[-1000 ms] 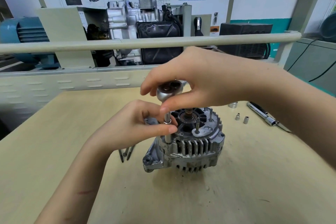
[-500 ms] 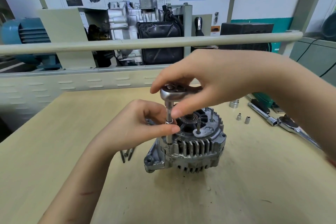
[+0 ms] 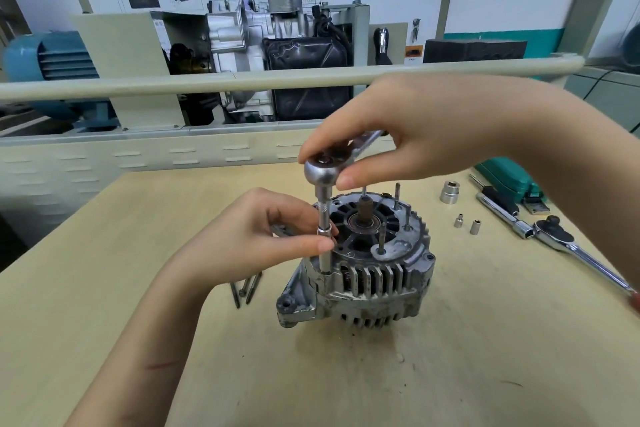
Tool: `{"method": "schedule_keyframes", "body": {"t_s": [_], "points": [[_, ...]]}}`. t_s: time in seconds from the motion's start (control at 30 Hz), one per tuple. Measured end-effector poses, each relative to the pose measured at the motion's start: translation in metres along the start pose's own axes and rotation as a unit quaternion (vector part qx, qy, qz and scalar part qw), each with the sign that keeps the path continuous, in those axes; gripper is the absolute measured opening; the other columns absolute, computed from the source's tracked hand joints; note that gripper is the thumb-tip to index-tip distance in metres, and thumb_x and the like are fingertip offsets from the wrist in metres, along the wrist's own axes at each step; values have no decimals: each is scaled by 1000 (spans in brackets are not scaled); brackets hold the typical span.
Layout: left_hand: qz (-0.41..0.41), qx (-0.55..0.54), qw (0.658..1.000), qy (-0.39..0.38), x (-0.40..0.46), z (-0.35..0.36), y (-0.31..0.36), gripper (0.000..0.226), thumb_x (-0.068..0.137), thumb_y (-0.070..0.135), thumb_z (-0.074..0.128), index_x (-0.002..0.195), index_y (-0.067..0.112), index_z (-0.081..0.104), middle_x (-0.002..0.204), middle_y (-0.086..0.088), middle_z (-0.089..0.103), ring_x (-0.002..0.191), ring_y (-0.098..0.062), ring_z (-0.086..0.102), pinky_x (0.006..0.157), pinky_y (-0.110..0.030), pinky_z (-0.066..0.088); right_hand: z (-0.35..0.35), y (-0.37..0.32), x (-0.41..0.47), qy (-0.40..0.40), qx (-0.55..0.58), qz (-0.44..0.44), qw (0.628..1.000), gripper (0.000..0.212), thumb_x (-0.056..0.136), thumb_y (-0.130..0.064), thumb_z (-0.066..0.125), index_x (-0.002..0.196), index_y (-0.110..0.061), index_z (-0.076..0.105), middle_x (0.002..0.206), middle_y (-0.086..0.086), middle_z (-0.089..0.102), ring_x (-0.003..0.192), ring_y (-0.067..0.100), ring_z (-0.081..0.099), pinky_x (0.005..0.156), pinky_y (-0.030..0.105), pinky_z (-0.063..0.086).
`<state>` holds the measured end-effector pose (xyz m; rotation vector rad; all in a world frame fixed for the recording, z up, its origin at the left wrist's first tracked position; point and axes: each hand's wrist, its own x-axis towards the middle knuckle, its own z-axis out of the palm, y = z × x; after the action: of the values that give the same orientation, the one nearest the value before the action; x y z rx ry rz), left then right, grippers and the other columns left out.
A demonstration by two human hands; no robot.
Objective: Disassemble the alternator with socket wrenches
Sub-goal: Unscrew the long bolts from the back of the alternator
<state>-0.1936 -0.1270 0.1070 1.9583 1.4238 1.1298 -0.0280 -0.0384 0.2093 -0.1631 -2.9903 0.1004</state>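
Observation:
A grey finned alternator (image 3: 377,274) stands on the wooden table (image 3: 450,374), shaft end up, with several studs rising from its top. A small ratchet wrench (image 3: 323,170) with a long extension and socket (image 3: 324,243) stands upright on a bolt at the alternator's left rim. My right hand (image 3: 408,135) pinches the ratchet head from above, with the handle running back under the palm. My left hand (image 3: 263,236) pinches the extension between thumb and fingers.
Three removed long bolts (image 3: 246,288) lie left of the alternator. On the right lie a large socket (image 3: 450,191), two small sockets (image 3: 467,224), a bigger ratchet wrench (image 3: 561,239) and a green tool case (image 3: 509,180). A rail (image 3: 173,83) and engine display stand behind the table.
My right hand has swung the ratchet head round on the extension, and the handle now points back right. The left hand keeps its hold on the extension. The view has shifted slightly left.

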Motion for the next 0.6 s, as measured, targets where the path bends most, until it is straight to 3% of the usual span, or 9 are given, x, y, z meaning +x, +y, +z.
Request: {"method": "schedule_keyframes", "body": {"t_s": [0.13,0.2,0.33,0.43,0.47,0.6], "points": [[5,29,999,27,1,2,0,18,67,28,72,69,10,70,73,-9,70,72,-22,64,69,-29,49,-1,-1,1,7,-19,20,1000,49,64,-65,52,96,-29,62,81,-15,64,76,-3,56,67,17,44],[9,39,999,31,3,4,-1,22,66,29,72,66,7,67,70,-10,67,68,-23,61,67,-31,47,0,-2,0,14,-28,25,999,52,62,-68,47,89,-26,61,72,-12,61,70,1,53,61,19,41],[-6,32,999,27,3,3,-2,28,66,35,74,72,7,71,76,-12,68,74,-26,62,67,-34,48,3,-3,-1,14,-37,11,999,42,71,-57,46,94,-25,61,78,-15,60,76,4,52,65,20,40],[-13,12,1000,-6,2,3,1,7,76,33,72,78,26,73,84,7,72,81,-8,66,68,-15,49,2,-3,1,1,-40,11,999,34,80,-46,47,104,-28,62,83,-25,56,75,-3,52,69,10,37],[-14,12,1000,-8,3,3,2,5,76,31,72,76,27,73,84,7,73,83,-8,66,69,-15,48,2,-3,1,-3,-48,11,999,30,83,-42,49,107,-28,61,82,-27,53,76,-7,51,70,8,36],[2,37,999,28,2,4,0,34,65,47,69,69,14,68,79,-16,67,81,-29,63,75,-44,49,3,-3,3,5,-68,2,998,30,84,-42,51,107,-26,61,82,-26,52,74,-3,49,72,11,36]]}}
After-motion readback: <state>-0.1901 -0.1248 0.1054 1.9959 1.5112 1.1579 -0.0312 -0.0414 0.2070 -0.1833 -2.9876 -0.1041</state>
